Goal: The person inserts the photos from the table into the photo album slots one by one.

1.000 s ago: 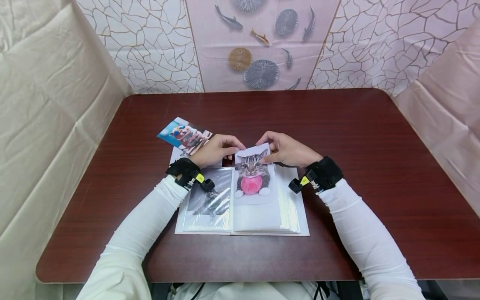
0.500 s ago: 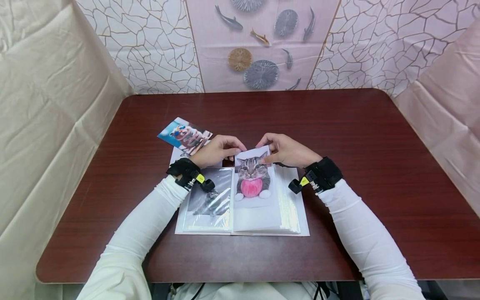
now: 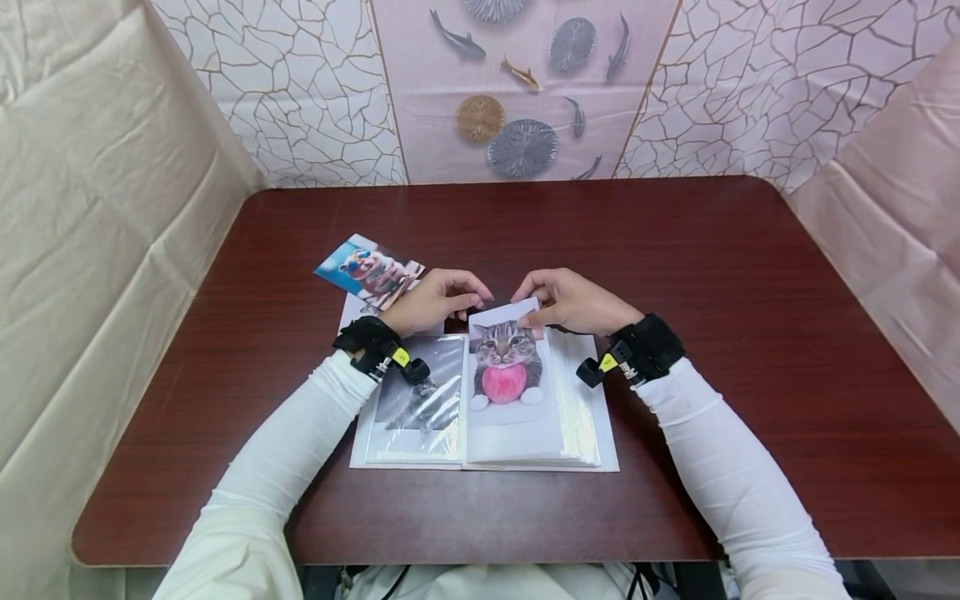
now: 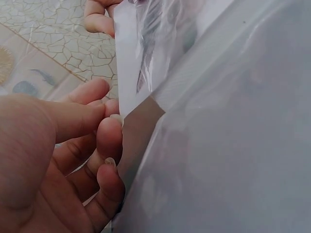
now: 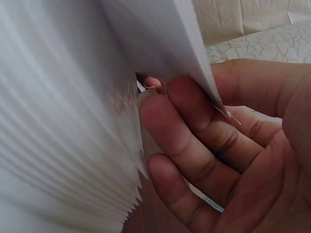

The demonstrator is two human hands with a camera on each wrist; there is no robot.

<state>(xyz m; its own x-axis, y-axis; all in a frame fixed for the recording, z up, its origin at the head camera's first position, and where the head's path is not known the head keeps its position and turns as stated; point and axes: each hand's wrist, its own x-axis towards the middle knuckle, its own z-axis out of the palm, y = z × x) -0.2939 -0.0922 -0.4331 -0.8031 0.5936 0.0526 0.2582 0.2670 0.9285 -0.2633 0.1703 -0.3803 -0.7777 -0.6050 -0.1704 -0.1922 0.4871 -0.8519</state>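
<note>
An open photo album (image 3: 609, 454) lies on the table, a print under clear film on its left page. A cat photo (image 3: 507, 383) with a pink round shape sits mostly in the right page's sleeve, its top edge sticking out. My right hand (image 3: 573, 302) pinches the photo near its upper right corner, thumb on the front. In the right wrist view, fingers (image 5: 165, 121) curl behind the sheet. My left hand (image 3: 435, 298) hovers by the photo's upper left corner, fingers loosely bent. Its fingertips (image 4: 109, 133) come right at the sheet's edge in the left wrist view.
A colourful photo (image 3: 367, 265) of a pink animal lies beyond the album at the left, overlapping another print (image 3: 351, 310) partly hidden by the left hand. The dark wooden table (image 3: 712, 250) extends all around. Patterned cloth (image 3: 315, 100) hangs behind it.
The cat photo has slid down toward me, further into the sleeve, and less of it shows above the album. My right hand has lowered slightly with it; the left hand has hardly moved.
</note>
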